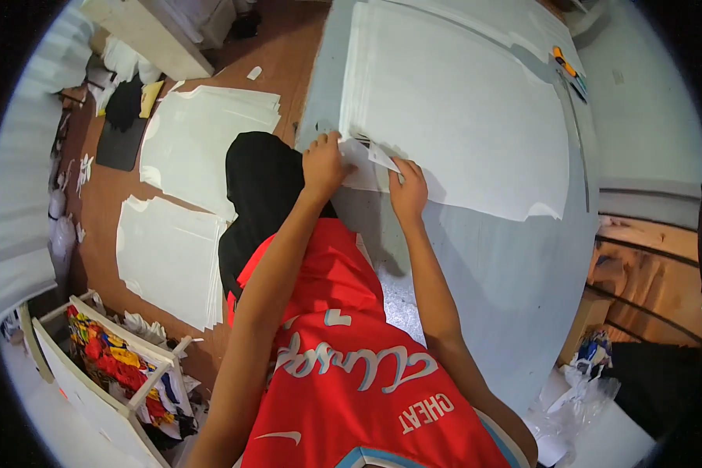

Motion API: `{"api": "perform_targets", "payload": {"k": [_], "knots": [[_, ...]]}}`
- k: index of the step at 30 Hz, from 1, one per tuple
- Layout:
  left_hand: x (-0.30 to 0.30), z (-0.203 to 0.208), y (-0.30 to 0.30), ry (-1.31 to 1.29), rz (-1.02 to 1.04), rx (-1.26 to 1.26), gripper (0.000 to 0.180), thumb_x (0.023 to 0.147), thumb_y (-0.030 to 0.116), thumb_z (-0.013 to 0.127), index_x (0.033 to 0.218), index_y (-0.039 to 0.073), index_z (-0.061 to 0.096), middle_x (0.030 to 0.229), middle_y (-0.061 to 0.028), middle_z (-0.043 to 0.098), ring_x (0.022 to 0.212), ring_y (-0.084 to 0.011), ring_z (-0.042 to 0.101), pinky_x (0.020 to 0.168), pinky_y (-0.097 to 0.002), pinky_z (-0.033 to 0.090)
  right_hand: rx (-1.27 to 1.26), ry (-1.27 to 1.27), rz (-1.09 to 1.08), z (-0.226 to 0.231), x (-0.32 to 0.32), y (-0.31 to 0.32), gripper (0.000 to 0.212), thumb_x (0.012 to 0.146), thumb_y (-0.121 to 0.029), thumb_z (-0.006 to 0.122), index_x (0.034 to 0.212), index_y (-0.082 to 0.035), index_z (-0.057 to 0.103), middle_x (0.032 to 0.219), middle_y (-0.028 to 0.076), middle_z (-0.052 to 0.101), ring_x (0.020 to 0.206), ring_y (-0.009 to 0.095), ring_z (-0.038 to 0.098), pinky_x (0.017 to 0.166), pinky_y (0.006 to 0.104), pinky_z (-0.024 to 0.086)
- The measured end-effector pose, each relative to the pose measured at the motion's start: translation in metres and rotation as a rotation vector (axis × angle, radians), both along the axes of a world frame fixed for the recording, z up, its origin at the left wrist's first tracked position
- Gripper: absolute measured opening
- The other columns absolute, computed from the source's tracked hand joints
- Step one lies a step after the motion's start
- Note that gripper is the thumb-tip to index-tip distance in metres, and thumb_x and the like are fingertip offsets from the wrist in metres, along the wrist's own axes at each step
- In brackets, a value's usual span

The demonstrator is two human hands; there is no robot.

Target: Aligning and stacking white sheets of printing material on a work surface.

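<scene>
An orange-handled tool and a long thin strip lie along the right edge of the tabletop; colourful cloth fills a pale-framed bin.

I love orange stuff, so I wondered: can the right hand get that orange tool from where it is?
Probably not without stretching: the orange tool lies past the far right of the white sheets, and the right hand is at their near edge. Nothing tall seems in between.

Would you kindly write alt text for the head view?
A person's bare left hand and right hand handle the near-left corner of flat, white, stacked sheets on a blue-grey table; more white sheets lie on the brown floor to the left.
</scene>
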State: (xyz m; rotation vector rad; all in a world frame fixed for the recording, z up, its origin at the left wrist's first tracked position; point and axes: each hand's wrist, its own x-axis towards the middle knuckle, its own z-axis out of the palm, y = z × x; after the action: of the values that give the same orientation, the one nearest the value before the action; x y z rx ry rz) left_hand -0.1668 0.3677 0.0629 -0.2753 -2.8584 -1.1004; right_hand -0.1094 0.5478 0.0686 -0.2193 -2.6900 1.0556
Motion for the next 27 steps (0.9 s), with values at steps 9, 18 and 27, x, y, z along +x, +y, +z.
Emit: {"api": "perform_targets", "payload": {"k": [9, 18, 27], "knots": [[0.007, -0.008, 0.014, -0.156, 0.076, -0.457, 0.052, 0.052, 0.041, 0.087, 0.083, 0.006, 0.064, 0.091, -0.0116, 0.060, 0.087, -0.0302, 0.062, 0.077, -0.0396, 0.045, -0.054, 0.029, -0.054, -0.006, 0.009, 0.000, 0.028, 0.082, -0.012, 0.060, 0.109, -0.009, 0.067, 0.108, 0.010, 0.063, 0.103, 0.029, 0.058, 0.089, 0.0360, 0.046], [0.006, -0.014, 0.020, 0.011, 0.147, -0.523, 0.031, 0.069, 0.020, 0.074, 0.091, 0.006, 0.056, 0.089, -0.0111, 0.059, 0.081, -0.0284, 0.062, 0.069, -0.0397, 0.049, -0.011, 0.032, 0.045, -0.010, 0.009, -0.007, 0.038, 0.079, -0.006, 0.061, 0.117, -0.009, 0.063, 0.119, 0.010, 0.060, 0.112, 0.028, 0.055, 0.093, 0.0348, 0.045], [0.006, -0.029, 0.021, 0.026, 0.031, -0.557, 0.033, 0.070, 0.015, 0.070, 0.098, 0.009, 0.055, 0.097, -0.0089, 0.055, 0.091, -0.0274, 0.058, 0.073, -0.0401, 0.049, 0.218, 0.066, 0.193, -0.014, 0.003, -0.018, 0.061, 0.070, -0.005, 0.070, 0.129, -0.011, 0.054, 0.135, 0.011, 0.047, 0.127, 0.032, 0.042, 0.105, 0.0419, 0.035]]}}
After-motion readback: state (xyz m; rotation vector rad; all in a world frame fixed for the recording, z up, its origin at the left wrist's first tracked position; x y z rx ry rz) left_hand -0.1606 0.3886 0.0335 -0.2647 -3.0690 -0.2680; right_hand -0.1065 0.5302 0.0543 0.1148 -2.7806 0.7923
